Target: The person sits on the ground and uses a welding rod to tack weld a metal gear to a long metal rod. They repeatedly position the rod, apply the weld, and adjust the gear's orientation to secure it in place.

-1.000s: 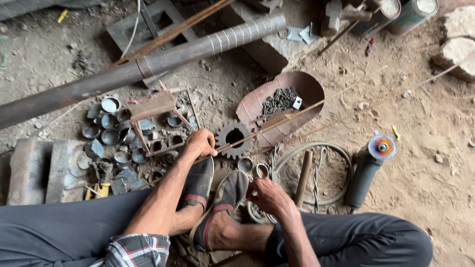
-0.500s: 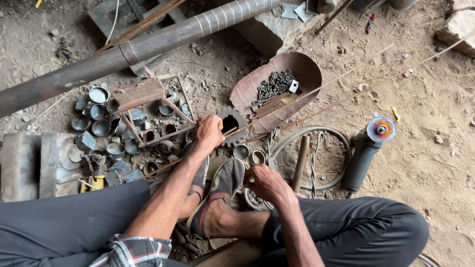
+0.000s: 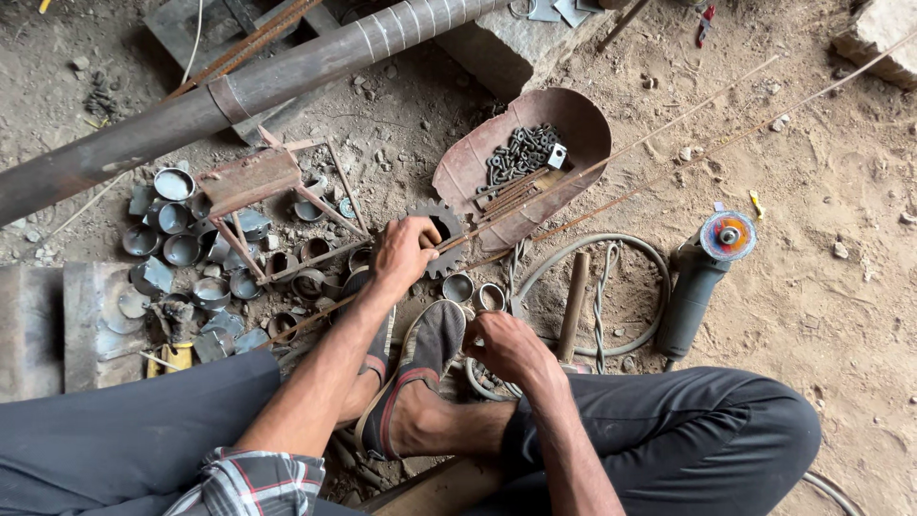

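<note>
Seated on the dirt floor (image 3: 841, 315), the person's right hand (image 3: 511, 346) curls closed near the sandal (image 3: 420, 368), what its fingers grip hidden. The left hand (image 3: 403, 253) clamps a thin rod (image 3: 535, 201) against the toothed gear (image 3: 441, 227), steadying it. Steel rings (image 3: 473, 291) crowd between; the angle grinder (image 3: 702, 277) lies aside, the rusty pan of chain (image 3: 525, 162) beyond.

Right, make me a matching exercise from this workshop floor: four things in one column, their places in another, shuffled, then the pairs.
Things:
1. toothed steel gear wheel
2. dark green angle grinder with orange disc
3. rusty curved metal scoop holding bolts
4. long grey steel pipe

Places:
A. far right, lying on bare dirt
B. diagonal across the top left
C. just beside the left hand
D. upper middle, beyond the gear

Pairs: 1-C, 2-A, 3-D, 4-B
</note>
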